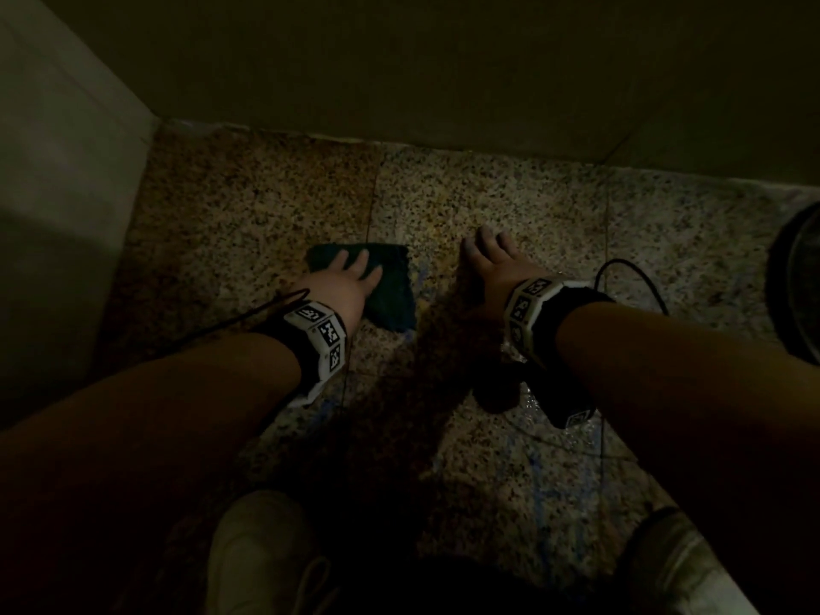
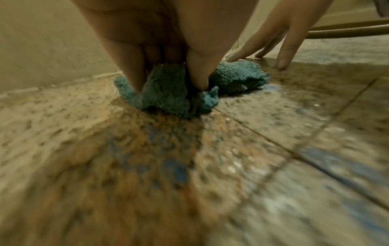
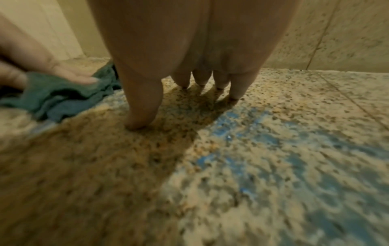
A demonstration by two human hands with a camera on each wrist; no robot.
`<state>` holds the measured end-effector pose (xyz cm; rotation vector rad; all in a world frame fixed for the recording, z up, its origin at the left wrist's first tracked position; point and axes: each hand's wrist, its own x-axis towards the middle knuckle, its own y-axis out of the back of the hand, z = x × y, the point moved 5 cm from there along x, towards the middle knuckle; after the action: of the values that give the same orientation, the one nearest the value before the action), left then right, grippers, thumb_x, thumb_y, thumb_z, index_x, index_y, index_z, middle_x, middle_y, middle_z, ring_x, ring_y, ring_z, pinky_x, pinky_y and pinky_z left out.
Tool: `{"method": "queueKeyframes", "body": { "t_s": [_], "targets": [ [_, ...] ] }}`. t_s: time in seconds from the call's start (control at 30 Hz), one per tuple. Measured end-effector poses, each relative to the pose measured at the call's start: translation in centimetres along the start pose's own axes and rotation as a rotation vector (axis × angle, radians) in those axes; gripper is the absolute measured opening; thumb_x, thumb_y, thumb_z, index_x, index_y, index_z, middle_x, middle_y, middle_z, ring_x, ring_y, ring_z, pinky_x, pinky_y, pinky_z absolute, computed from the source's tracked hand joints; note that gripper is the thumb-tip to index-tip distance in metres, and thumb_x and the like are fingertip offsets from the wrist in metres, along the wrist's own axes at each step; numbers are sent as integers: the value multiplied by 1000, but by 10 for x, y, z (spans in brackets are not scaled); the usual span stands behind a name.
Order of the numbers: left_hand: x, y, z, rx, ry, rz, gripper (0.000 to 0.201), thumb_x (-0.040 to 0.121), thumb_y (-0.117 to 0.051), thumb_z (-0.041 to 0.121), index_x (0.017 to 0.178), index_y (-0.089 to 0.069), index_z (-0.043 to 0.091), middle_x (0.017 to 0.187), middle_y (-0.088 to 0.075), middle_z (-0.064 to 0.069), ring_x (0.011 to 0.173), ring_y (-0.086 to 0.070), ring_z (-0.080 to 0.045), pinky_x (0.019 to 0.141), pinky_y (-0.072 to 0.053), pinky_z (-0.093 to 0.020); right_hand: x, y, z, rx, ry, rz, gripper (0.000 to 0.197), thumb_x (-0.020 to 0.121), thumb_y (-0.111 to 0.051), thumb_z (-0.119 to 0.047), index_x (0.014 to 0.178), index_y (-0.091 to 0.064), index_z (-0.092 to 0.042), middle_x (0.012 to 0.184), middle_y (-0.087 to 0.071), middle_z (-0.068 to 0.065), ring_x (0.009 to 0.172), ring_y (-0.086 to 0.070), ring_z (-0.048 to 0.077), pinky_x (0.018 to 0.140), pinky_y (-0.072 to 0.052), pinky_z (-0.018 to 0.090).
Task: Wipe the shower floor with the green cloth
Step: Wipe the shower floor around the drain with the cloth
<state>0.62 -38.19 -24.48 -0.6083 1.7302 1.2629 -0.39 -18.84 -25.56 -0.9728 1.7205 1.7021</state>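
- Far left: pale wall meeting speckled stone floor at the corner.
- Left hand flat on cloth, fingers straight and slightly spread, pressing down; not curled round it.
- Cloth dark green, rumpled, lying on floor left of centre, partly under the left palm; bunched between thumb and fingers in left wrist view.
- Marker band on left wrist, black cable trailing from it.
- Right hand just right of cloth, apart from it, holding nothing; fingers straight, tips planted on bare floor.
- Thumb and four fingertips touching floor in right wrist view, palm raised.
- Blue smears on wet floor near right hand.
- Marker band on right wrist, cable looping behind.
- Far right edge: dark round object, cut off, not identifiable.
- Bottom: two pale shoes, one either side.
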Motion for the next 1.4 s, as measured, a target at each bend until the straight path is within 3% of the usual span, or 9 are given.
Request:
{"method": "queueKeyframes", "body": {
  "t_s": [0.1, 0.23, 0.4, 0.57, 0.8, 0.93, 1.13, 1.27, 1.4],
  "targets": [
    [-2, 7, 0, 41, -2, 21, 85, 92, -39, -9, 150, 12, 24, 155, 22, -2, 145, 9, -26, 107, -32, -40, 0, 0, 0, -21, -9, -18, 95, 92, -60, -33, 149, 16, -28, 153, 30, -3, 144, 19, 26, 116, -18, 44],
    [5, 17, -1, 67, -2, 71, 88, 89, -39, -14, 150, 11, 25, 156, 21, -2, 145, 8, -25, 105, -35, -38, 1, -1, 0, -8, -10, -16, 95, 92, -61, -21, 149, 16, -30, 153, 32, -5, 144, 19, 25, 113, -23, 46],
    [33, 52, 3, -5, 31, 44, 94, 90, -55, -2, 150, 12, 24, 156, 21, -5, 145, 9, -29, 114, -21, -49, 0, -1, 1, 4, -17, -23, 94, 93, -59, -18, 148, 16, -33, 153, 31, -7, 144, 18, 24, 109, -28, 48],
    [35, 60, 10, -13, 49, 43, 89, 91, -54, 3, 151, 10, 22, 157, 18, -7, 144, 7, -33, 112, -20, -54, -1, 0, 1, 16, -10, -41, 94, 93, -59, -18, 149, 16, -33, 153, 31, -8, 144, 17, 24, 108, -30, 47],
    [6, 26, 29, 29, -31, 29, 84, 92, -44, -5, 151, 10, 24, 156, 20, -2, 145, 7, -28, 108, -27, -51, -8, -3, 26, 12, -87, 45, 99, 88, -59, -50, 150, 16, -26, 156, 26, 1, 144, 20, 28, 118, 2, 45],
    [4, 19, 31, 61, -54, 78, 83, 92, -42, -5, 151, 9, 23, 157, 19, -4, 145, 6, -28, 110, -26, -47, -10, -9, 34, 40, -110, 3, 100, 88, -58, -53, 149, 18, -28, 154, 29, -2, 143, 20, 29, 116, -2, 48],
    [12, 38, 35, 89, -60, 114, 82, 93, -41, -5, 151, 9, 24, 157, 18, -4, 145, 5, -28, 109, -27, -46, -1, -13, 34, 25, -125, -7, 96, 93, -58, -36, 148, 20, -30, 152, 34, -3, 142, 22, 30, 116, 1, 48],
    [21, 56, 45, 53, -59, 98, 78, 96, -43, 7, 151, 10, 21, 157, 17, -7, 145, 6, -31, 111, -23, -49, -2, -16, 36, 26, -100, -9, 101, 91, -61, -36, 146, 22, -32, 151, 35, -3, 142, 24, 29, 116, 2, 47],
    [24, 56, 47, 29, -33, 84, 84, 92, -45, -2, 150, 12, 23, 156, 20, -6, 145, 8, -32, 112, -24, -52, -4, -13, 35, 29, -103, -14, 102, 90, -62, -34, 147, 22, -31, 152, 34, -3, 142, 23, 30, 116, 0, 48]
  ]
}}
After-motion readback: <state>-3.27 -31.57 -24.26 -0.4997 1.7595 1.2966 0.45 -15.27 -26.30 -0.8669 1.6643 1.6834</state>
